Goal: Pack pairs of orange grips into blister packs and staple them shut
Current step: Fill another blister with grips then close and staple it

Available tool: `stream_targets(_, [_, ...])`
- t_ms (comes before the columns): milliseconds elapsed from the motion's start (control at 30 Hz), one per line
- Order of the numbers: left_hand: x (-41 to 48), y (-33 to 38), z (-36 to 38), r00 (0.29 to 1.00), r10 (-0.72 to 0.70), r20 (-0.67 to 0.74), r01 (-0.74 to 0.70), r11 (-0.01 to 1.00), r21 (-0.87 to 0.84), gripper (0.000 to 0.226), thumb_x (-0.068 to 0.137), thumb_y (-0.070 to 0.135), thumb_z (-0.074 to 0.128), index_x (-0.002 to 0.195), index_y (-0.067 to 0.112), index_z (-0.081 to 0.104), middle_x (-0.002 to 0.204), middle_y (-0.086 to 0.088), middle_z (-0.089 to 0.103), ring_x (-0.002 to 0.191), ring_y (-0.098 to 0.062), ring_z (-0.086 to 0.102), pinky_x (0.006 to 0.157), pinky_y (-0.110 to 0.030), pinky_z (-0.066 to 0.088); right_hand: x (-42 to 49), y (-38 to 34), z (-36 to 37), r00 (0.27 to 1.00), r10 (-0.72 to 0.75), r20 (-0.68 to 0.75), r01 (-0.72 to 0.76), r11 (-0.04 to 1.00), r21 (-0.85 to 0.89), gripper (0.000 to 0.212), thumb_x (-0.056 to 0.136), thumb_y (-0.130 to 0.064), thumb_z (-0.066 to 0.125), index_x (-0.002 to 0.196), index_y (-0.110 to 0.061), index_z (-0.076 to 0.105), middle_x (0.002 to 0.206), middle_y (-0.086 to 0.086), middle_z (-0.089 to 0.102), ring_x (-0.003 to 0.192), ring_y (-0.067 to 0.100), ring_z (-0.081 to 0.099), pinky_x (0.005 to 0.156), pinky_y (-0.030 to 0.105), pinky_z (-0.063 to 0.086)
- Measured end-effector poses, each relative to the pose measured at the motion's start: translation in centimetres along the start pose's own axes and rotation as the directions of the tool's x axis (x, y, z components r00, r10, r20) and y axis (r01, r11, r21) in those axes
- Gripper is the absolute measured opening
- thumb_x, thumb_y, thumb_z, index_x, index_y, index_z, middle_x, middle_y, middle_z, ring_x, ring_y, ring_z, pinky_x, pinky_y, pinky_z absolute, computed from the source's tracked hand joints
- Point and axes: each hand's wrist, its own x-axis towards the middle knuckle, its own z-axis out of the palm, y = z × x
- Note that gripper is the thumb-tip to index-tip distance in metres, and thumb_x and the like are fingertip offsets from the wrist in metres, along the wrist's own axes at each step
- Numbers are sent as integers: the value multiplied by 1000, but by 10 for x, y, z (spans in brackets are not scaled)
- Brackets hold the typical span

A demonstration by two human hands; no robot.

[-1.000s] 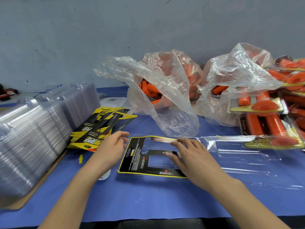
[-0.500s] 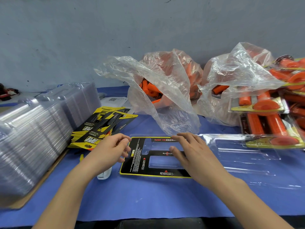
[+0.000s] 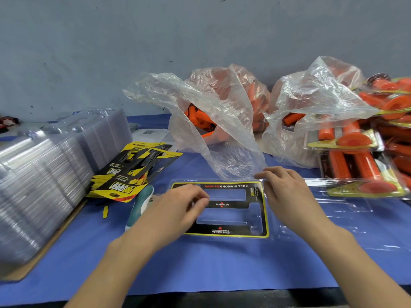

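Item 1: blister pack [image 3: 333,210], lying open on blue cloth [image 3: 222,263], centre front; card insert [image 3: 222,204] sitting in its left half.
Item 2: left hand [image 3: 178,207], fingers curling over insert's left end; blur, so I am not telling pinch from press.
Item 3: right hand [image 3: 284,192], fingers lying relaxed and spread, tips touching pack's fold.
Item 4: orange grips [image 3: 195,117], sitting in plastic bags [image 3: 222,96] behind pack.
Item 5: filled packs [image 3: 355,165] piling at right; empty blister stack [image 3: 44,178] leaning at left.

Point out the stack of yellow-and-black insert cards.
In the head view, the stack of insert cards lies left of centre on the blue cloth, between the pile of clear blister shells and the left bag of orange grips, beyond the left hand.
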Motion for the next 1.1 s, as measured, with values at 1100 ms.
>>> stream_targets(1100, [-8, 60, 59, 866, 494, 79, -489, 803, 341, 26, 88, 49, 59, 107, 31, 61, 100, 9, 56, 87, -12, 52, 74, -26, 47, 12, 19, 11, 998, -30, 48, 27, 998, 54, 24, 100, -23, 38, 104, -29, 61, 105, -5, 55, 87, 21, 43, 85, 34, 33])
